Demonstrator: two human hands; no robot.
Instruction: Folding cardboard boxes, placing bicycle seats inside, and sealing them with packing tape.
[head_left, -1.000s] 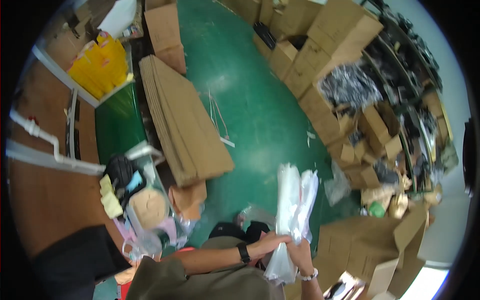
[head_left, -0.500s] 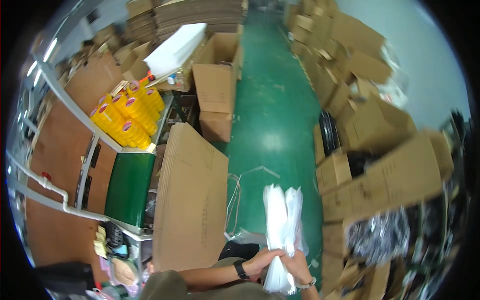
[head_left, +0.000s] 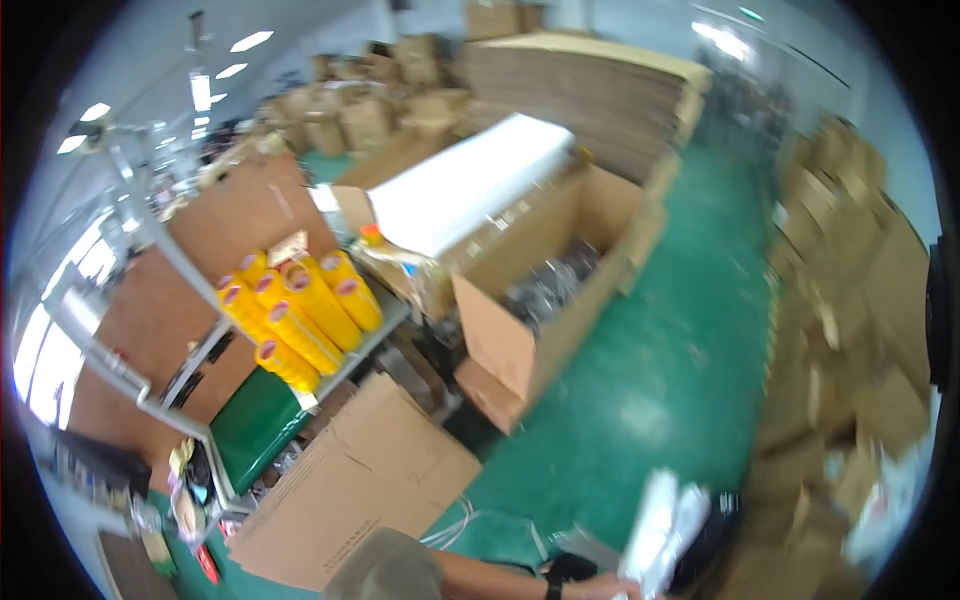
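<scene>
At the bottom edge my left hand [head_left: 603, 588], with a dark watch band at the wrist, is closed on the lower end of a bundle of white plastic bags [head_left: 660, 535]. The bundle stands up from the fist in two loose, blurred lobes. My right hand is out of sight below the picture's edge. Left of the hands leans a stack of flat cardboard [head_left: 350, 485], partly behind my sleeve.
Yellow tape rolls [head_left: 300, 315] stand in columns on a bench beside a green surface [head_left: 255, 425]. An open carton [head_left: 540, 340] holds grey plastic. A long white stack [head_left: 470, 185] lies beyond. Cardboard boxes [head_left: 850, 330] line the right side of the green floor [head_left: 640, 370].
The view has swung left and upward, showing more of the far room. My hands and the bundle now sit lower and farther right; the right hand has left the picture.
</scene>
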